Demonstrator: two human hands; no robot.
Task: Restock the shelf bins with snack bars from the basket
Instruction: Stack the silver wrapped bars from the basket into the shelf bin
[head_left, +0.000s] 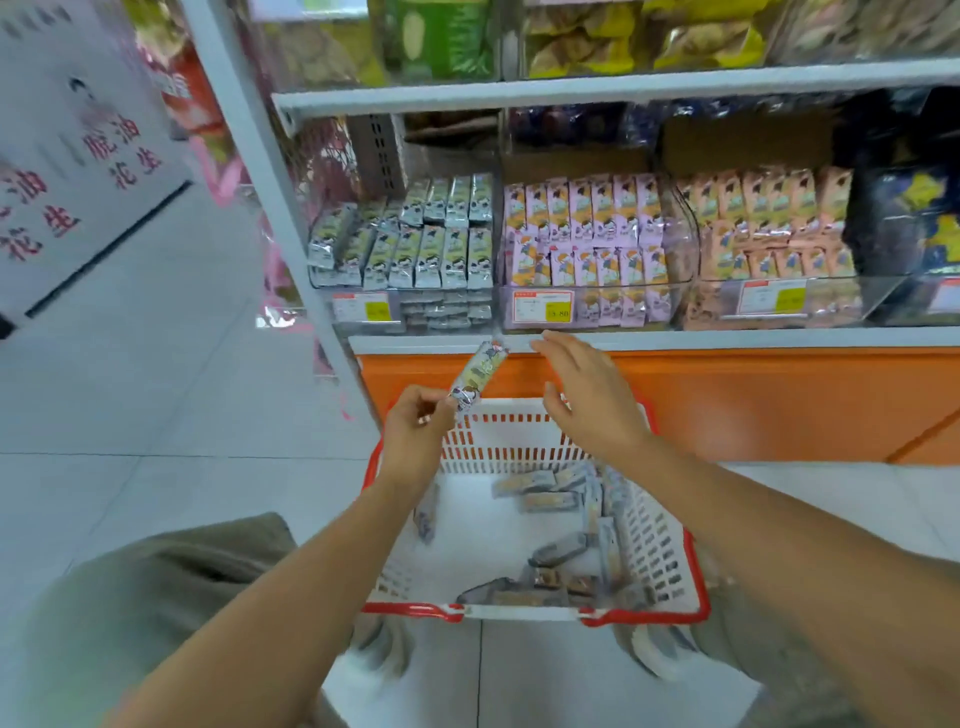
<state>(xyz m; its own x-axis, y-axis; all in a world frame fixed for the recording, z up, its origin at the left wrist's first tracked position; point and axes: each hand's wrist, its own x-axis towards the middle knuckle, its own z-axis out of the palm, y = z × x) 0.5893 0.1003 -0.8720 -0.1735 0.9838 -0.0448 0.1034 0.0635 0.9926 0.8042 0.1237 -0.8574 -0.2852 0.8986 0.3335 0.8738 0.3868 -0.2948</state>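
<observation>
My left hand (415, 431) pinches one end of a grey-wrapped snack bar (480, 371), which slants up toward the shelf edge. To its right, my right hand (587, 395) hovers with fingers spread and holds nothing. Below both hands a white basket with a red rim (649, 535) stands on the floor, several grey bars lying in it. On the shelf above stands a clear bin of grey bars (415, 244), beside it a bin of lilac bars (587, 234) and a bin of peach bars (769, 228).
The white shelf edge (727, 338) runs just above my hands, with an orange base panel (753, 405) under it. A slanted white upright (270, 218) borders the shelf on the left. Pale floor tiles lie to the left. My knees flank the basket.
</observation>
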